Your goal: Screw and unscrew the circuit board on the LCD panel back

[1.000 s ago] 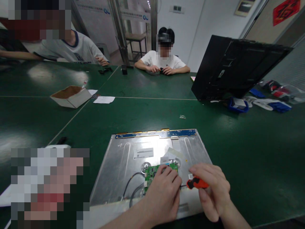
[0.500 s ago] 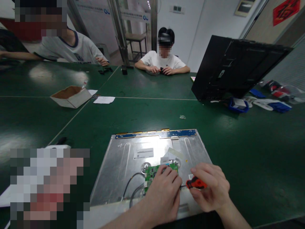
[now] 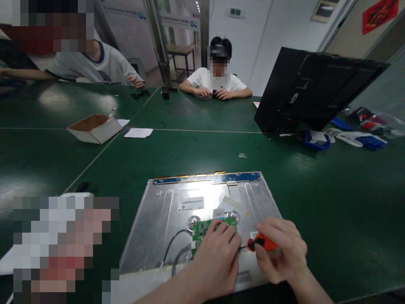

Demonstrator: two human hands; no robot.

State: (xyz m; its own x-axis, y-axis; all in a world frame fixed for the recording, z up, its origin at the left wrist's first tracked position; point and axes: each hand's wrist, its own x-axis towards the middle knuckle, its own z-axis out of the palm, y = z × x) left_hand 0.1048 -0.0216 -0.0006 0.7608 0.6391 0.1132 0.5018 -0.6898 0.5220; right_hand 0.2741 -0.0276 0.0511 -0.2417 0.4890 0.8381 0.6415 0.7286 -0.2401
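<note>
The silver panel (image 3: 142, 240) lay flat under both hands; the left hand (image 3: 218, 255) curled over it, though one could not tell if it gripped anything; the right hand (image 3: 284, 249), close by, pinched with thumb and fingers; the green board (image 3: 198, 230) sat right under the left hand; the orange and black screwdriver (image 3: 268, 242) was in the right hand, pointing at the left, its tip hidden; it seemed best to keep the board still and turn gently.

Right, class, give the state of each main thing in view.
Orange-and-black screwdriver: held in the right hand, tip hidden.
Green rectangular circuit board: partly covered by the left hand.
Silver metal panel: lying flat on the green table.
White cardboard box: open at the top.
Large black panel: standing tilted.
</note>
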